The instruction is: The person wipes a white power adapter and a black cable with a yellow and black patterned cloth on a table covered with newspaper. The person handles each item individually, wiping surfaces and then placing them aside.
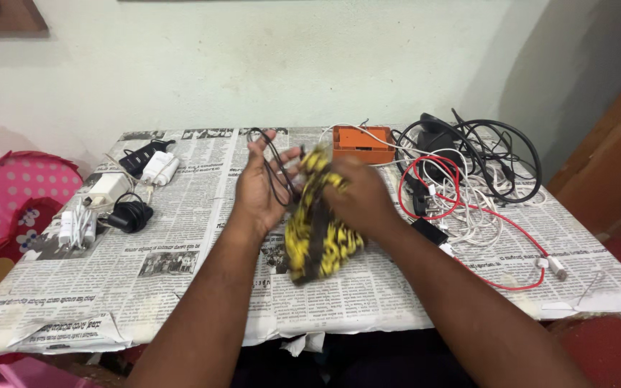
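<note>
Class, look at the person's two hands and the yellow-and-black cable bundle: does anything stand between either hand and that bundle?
Nothing visible does. The right hand already holds the yellow-and-black cable bundle directly. The left hand is beside it, with only a thin black cable looped across its fingers. The tangled cables lie off to the right, on the newspaper-covered table.

Right hand (359,192) motion-blurred, fingers behind yellow-black cable bundle (319,228); pink chair (8,208) edge-cropped.

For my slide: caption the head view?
Both hands, left and right, bundle a yellow-black cable over a newspaper-covered table.
</note>
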